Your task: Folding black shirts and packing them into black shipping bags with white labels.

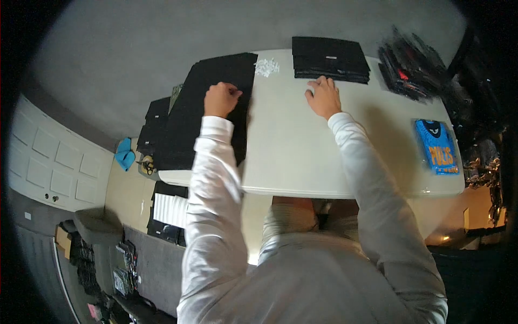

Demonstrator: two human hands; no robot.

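My left hand (220, 99) is over a broad black sheet-like stack (186, 127) on the left of the white table (297, 156). Its fingers are curled and pinched together; whatever they hold, if anything, is too small to make out. At the back of the table lies a stack of flat black packages (330, 54) with a small pale label on top. My right hand (325, 98) is at the near edge of that stack, fingers apart and holding nothing. Whether its fingertips touch the packages, I cannot tell. Small white pieces (267, 67) lie heaped between the two black stacks.
A blue garment in clear plastic (436, 147) lies at the table's right. Behind it is a heap of dark plastic-wrapped packages (410, 67). Scissors (146, 164) are near the left corner. White striped sheets (170, 209) sit below the table's left edge.
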